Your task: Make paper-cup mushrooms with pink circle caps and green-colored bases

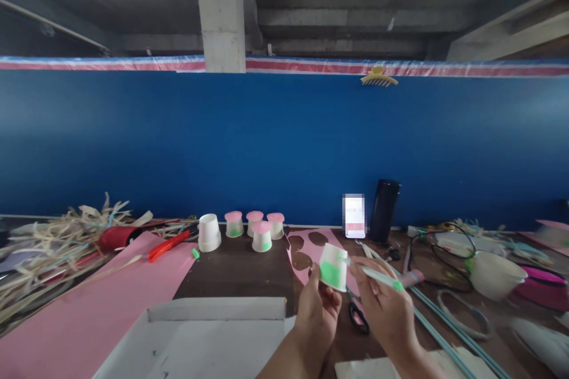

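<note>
My left hand (317, 311) is closed around a small white paper cup (334, 266) that has a green patch on its side. My right hand (387, 302) grips a pale green marker (377, 277) whose tip touches the cup's rim. Both hands are raised just above the dark table (240, 275), over a pair of black-handled scissors (358, 315).
Several upturned white cups with pink tops (260, 228) and a stack of plain cups (208, 232) stand at the back by the blue wall. Pink paper (89, 308), a white box (200, 337), straw (48, 243), a red cutter (169, 244), a black bottle (384, 210), cables and a bowl (495, 275) lie around.
</note>
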Demonstrator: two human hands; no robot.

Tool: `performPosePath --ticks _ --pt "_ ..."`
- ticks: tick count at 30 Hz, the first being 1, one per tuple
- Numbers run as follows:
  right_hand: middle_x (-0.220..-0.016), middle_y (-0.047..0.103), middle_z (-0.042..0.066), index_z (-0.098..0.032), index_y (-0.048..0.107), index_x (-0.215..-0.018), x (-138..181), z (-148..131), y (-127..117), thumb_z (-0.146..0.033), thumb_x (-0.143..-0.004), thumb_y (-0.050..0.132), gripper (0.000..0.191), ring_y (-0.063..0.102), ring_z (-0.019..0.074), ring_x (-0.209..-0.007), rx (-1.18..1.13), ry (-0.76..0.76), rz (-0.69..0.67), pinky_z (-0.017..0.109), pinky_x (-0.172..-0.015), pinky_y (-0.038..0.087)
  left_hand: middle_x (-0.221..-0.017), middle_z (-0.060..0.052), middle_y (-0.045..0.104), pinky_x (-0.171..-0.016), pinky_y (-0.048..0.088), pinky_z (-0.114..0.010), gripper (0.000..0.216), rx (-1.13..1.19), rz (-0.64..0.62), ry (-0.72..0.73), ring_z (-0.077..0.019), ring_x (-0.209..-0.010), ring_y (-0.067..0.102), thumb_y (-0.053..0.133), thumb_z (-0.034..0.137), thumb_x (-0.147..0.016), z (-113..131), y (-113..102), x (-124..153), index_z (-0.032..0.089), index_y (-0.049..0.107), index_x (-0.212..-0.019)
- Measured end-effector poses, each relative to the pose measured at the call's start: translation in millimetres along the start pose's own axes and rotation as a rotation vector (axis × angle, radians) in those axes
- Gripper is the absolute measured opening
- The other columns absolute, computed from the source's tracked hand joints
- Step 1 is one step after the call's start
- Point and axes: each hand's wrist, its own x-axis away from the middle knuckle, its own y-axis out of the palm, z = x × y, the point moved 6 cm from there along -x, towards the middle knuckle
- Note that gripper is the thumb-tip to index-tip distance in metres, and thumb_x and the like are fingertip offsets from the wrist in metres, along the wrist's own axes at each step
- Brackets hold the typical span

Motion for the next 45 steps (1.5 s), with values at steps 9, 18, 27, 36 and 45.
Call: performPosePath --ticks 9,18,27,36,45 --pt "-0.095 0.065 0.006 -0.022 0.065 -0.090 1 -1 0 -0.028 -0.086 0.052 0.015 0.059 0.0207 -0.093 -0.005 0.001 -0.009 0.034 -0.083 0.047 -0.064 0.001 0.057 -0.039 0.040 -0.013 0.022 0.012 -0.001 -0.001 -0.0020 -0.042 0.045 0.069 0.029 -0.076 1 0 -2 0.013 0.058 -0.086" --pt "-0.093 0.065 0.006 -0.022 0.066 -0.091 2 -3 2 -0.027 -0.086 0.051 0.016 0.060 0.0200 -0.092 0.003 -0.015 -0.007 0.033 -0.083 0.047 -0.066 0.000 0.058 -0.039 0.041 -0.014 0.023 0.009 -0.015 0.001 -0.0021 -0.042 0.044 0.067 0.032 -0.077 1 0 -3 0.013 0.058 -0.087" --pt "-0.097 0.065 0.006 -0.022 0.064 -0.096 0 6 -12 -0.028 -0.086 0.052 0.016 0.061 0.0209 -0.092 -0.077 0.060 0.088 0.036 -0.081 0.049 -0.069 -0.001 0.060 -0.039 0.042 -0.013 0.022 0.052 -0.012 -0.003 -0.0023 -0.043 0.046 0.070 0.031 -0.074 0 -3 -6 0.015 0.058 -0.084" --pt "-0.096 0.066 0.006 -0.021 0.063 -0.104 2 26 -24 -0.035 -0.086 0.052 0.026 0.063 0.0179 -0.075 -0.055 0.186 0.241 0.033 -0.072 0.050 -0.068 0.000 0.058 -0.040 0.043 -0.013 0.020 0.027 -0.001 -0.022 -0.0023 -0.043 0.046 0.067 0.031 -0.078 0 -3 -3 0.014 0.058 -0.083" --pt "-0.101 0.066 0.007 -0.022 0.065 -0.105 2 13 -16 -0.033 -0.085 0.055 0.025 0.061 0.0222 -0.093 -0.034 0.064 0.112 0.036 -0.079 0.050 -0.064 0.002 0.054 -0.042 0.043 -0.015 0.025 -0.054 -0.049 0.057 -0.0043 -0.046 0.048 0.072 0.030 -0.072 0 -3 -2 0.015 0.058 -0.086"
